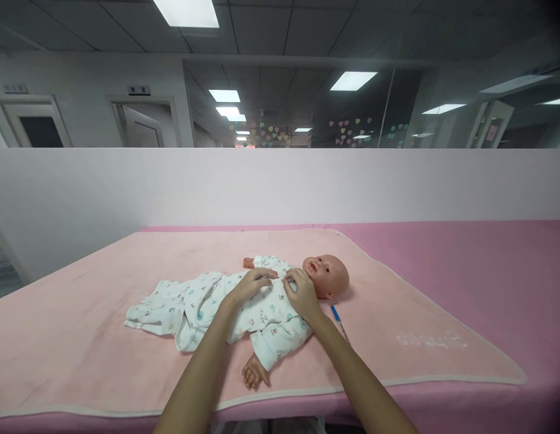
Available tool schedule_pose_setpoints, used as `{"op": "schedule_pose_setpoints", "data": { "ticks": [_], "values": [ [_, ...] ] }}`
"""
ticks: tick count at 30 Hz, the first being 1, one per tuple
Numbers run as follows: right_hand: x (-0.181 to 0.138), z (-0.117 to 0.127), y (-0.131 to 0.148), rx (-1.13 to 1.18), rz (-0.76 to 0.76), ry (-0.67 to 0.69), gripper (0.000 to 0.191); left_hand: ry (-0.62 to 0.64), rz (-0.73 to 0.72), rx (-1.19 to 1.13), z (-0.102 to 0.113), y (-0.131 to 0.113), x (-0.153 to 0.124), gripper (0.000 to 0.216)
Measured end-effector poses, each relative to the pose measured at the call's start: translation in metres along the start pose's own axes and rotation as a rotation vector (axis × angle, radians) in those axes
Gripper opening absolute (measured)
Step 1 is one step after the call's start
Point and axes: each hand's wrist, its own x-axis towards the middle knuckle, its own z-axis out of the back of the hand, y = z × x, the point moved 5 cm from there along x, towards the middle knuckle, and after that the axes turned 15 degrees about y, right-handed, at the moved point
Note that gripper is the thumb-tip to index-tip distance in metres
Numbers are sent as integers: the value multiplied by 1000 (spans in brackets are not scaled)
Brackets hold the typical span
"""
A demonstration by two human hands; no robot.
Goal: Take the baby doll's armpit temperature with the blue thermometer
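A baby doll [337, 272] lies on its back, with its head to the right and its mouth open. It wears a white romper [270, 310] with small printed figures; the leg part spreads out flat to the left. Over the doll's chest, my left hand [251, 284] has its fingers bent, the tips pinching the front of the romper. Close by at the collar, my right hand [302, 292] is curled, with thumb and fingers together on the cloth below the doll's chin. The fabric between the fingertips is mostly hidden.
Under the doll is a peach blanket [103, 361] with a pale edge, over a pink table cover [487, 271]. A slim stick with a blue end [336, 313] lies beside my right forearm. A white partition [280, 187] stands behind the table.
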Motion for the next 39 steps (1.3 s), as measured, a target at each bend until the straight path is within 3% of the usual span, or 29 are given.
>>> {"op": "schedule_pose_setpoints", "data": {
  "ticks": [5,13,22,29,33,39],
  "values": [
    [-1,0,1,35,-40,17,12,11,20,-131,1,9,0,16],
    [1,0,3,49,3,26,11,16,0,-22,-1,4,-1,11],
    [2,-8,-7,-20,16,97,26,-183,-35,211,0,-1,-6,13],
    [2,-4,-4,-21,9,102,26,-64,-12,89,-1,0,-5,20],
    [1,-2,-1,-5,-18,89,10,-65,34,4,1,4,-6,15],
    [0,0,2,41,-32,64,11,-85,72,-28,2,7,-7,11]
  ]
}}
